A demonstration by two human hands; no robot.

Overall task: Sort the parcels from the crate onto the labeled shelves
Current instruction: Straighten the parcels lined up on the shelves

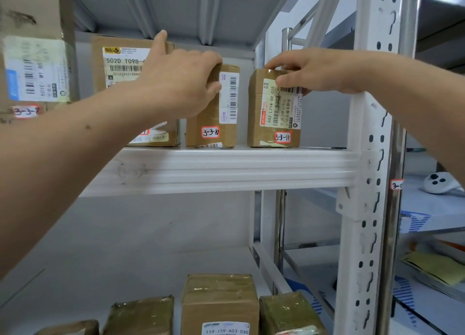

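We log a white steel shelf (226, 170) and, at right, its perforated upright (372, 158). Cardboard parcels stand in a row on the shelf. Left hand (181, 80) curls its fingers over the top of the parcel tagged 3-3-10 (216, 126), gripping it. Right hand (309, 70) pinches the top of parcel 3-3-11 (274, 118) (thumb on the label). Both parcels stand upright, slightly apart.

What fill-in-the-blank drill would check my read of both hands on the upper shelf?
The left hand grips the top of a brown parcel whose tag reads ____.
The right hand grips the top of the neighbouring parcel tagged ____.
Both stand ____ on the white shelf, a gap between them.
Missing words: 3-3-10; 3-3-11; upright.
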